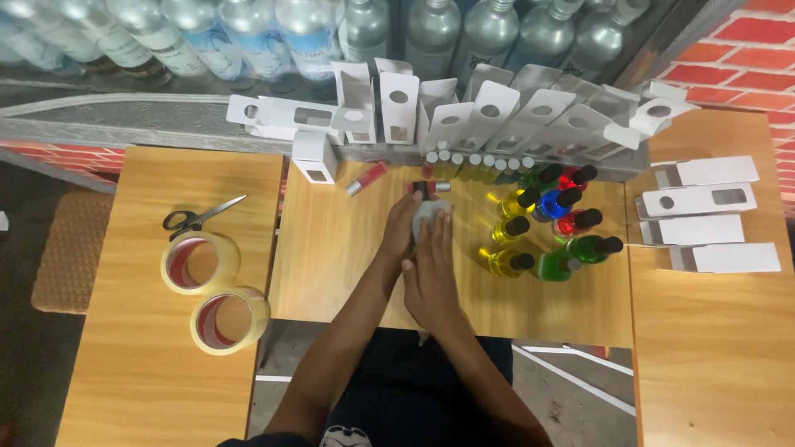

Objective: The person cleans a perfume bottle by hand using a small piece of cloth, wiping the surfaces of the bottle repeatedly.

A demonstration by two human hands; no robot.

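Hands (418,248): we are pinching a small bottle (431,192) together, risking knocking nearby coloured bottles (546,232) if it slips.

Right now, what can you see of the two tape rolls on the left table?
The two tape rolls lie flat on the left wooden table, hollow cores facing up. Both look like clear or yellowish packing tape wound on cores with reddish inner faces. The upper roll and the lower roll touch or slightly overlap at their rims. Black-handled scissors lie just above them. Neither hand touches them.
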